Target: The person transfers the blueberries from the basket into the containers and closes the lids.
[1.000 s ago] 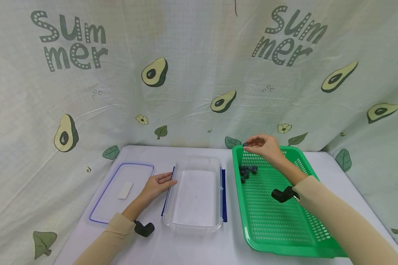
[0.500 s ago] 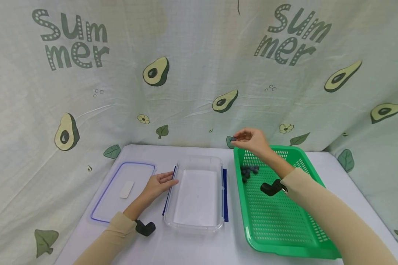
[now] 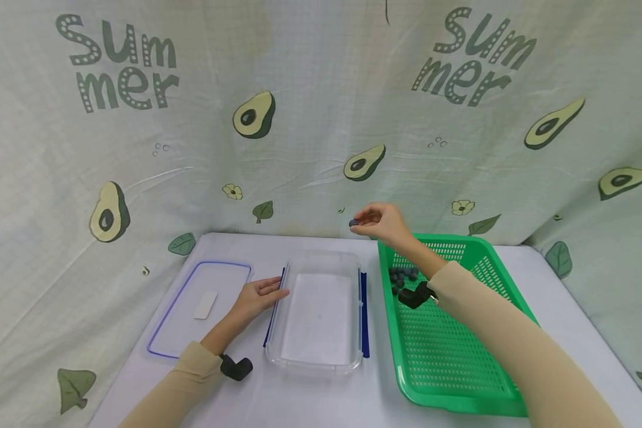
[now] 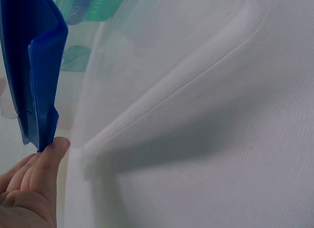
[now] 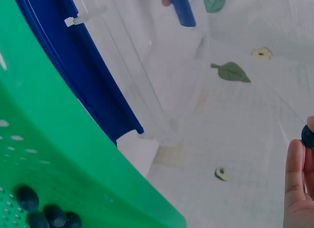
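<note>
My right hand (image 3: 380,223) pinches a blueberry (image 3: 353,223) between thumb and fingertips, raised beyond the back right corner of the clear plastic container (image 3: 314,367). In the right wrist view the blueberry (image 5: 308,136) shows at the right edge. My left hand (image 3: 257,301) holds the container's left rim, with thumb over the rim and fingers at the blue side clip (image 4: 44,71). The container stands lidless, with both blue clips folded outward. Several more blueberries (image 3: 401,274) lie in the back left corner of the green basket (image 3: 397,356).
A clear lid with a blue seal (image 3: 166,312) lies left of the container, a white rectangle (image 3: 205,305) on it. The green basket stands to the container's right, under my right forearm. Behind the white table (image 3: 246,392) hangs a printed curtain (image 3: 299,119).
My right hand has moved left with the blueberry, from over the basket's back left corner to beyond the container's back right corner. The left hand keeps its place on the rim.
</note>
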